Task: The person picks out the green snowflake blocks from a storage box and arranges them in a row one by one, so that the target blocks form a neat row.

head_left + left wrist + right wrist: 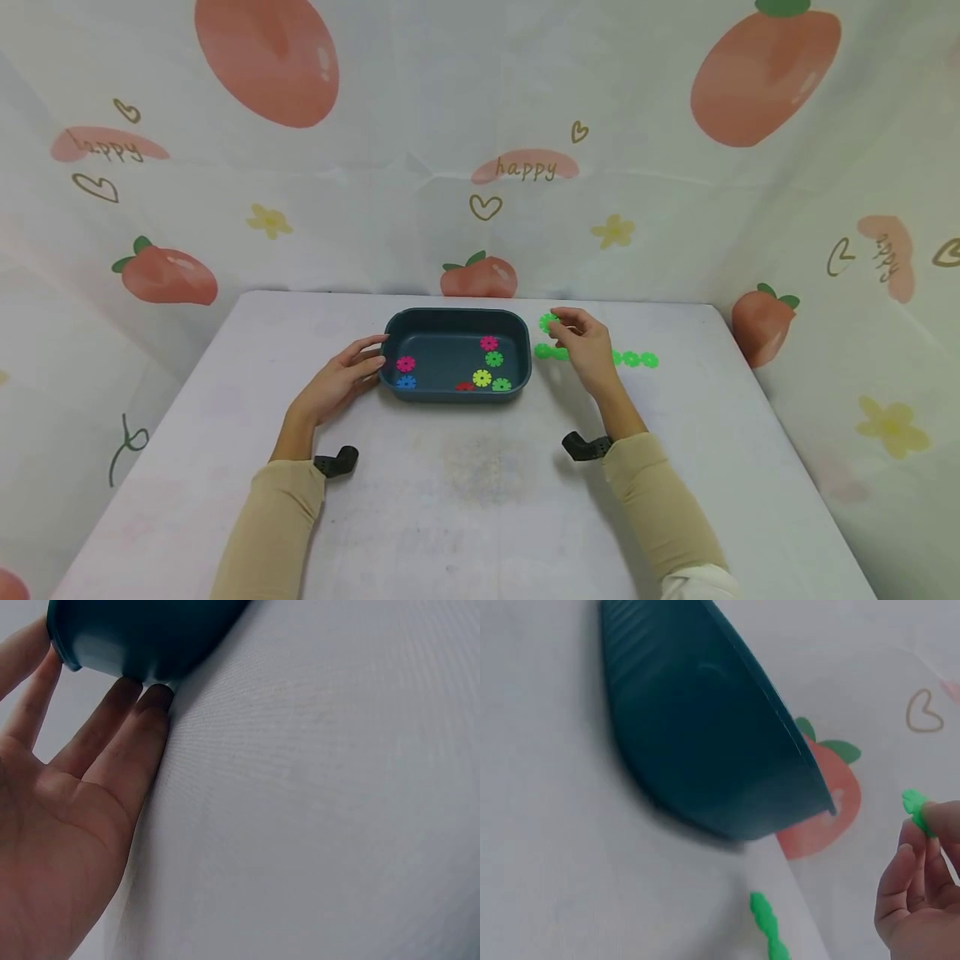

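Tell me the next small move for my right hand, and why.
I'd probably lower the green flower piece toward the left end of the green row. Your right hand pinches it apart from that row, its colour matches, and the row's left end shows uncovered beside the tray, which your left hand touches.

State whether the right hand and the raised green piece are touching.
Touching. The right wrist view shows it: the right hand pinches the green piece, with no gap between them.
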`<move>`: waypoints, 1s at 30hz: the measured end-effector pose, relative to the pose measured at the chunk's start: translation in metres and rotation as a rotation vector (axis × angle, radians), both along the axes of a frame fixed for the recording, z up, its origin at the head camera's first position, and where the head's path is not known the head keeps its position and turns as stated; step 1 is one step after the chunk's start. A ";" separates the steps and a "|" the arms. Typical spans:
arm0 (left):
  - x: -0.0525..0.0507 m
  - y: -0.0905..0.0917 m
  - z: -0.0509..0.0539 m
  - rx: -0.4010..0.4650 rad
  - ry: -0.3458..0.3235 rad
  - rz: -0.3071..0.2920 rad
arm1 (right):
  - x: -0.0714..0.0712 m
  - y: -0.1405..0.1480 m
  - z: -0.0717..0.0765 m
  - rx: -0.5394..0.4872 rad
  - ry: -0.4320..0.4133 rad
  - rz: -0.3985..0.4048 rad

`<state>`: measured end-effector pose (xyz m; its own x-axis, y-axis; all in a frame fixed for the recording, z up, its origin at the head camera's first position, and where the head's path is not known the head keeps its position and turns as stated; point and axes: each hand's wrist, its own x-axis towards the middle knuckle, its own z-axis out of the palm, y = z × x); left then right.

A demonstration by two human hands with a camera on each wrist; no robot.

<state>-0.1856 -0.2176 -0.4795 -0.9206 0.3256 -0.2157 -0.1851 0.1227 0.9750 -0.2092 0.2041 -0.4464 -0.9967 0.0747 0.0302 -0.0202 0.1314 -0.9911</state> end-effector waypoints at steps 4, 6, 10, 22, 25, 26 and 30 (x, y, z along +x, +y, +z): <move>0.000 -0.001 0.001 0.005 0.003 0.007 | 0.003 0.006 0.001 0.000 -0.023 -0.004; 0.000 -0.002 0.001 0.005 0.002 0.007 | 0.005 0.010 0.002 0.007 -0.038 -0.006; 0.000 -0.001 0.000 0.004 -0.005 0.002 | 0.007 0.020 0.001 0.020 -0.055 -0.012; -0.002 0.004 -0.002 0.015 -0.003 -0.006 | 0.009 0.054 0.004 0.025 -0.032 -0.074; -0.002 0.003 -0.001 0.016 -0.003 -0.008 | 0.011 0.061 0.003 0.045 -0.034 -0.084; -0.002 0.003 -0.001 0.015 -0.003 -0.006 | 0.012 0.063 0.002 0.049 -0.034 -0.090; -0.001 0.002 0.000 0.006 0.000 -0.005 | 0.014 0.071 -0.003 0.084 -0.044 -0.108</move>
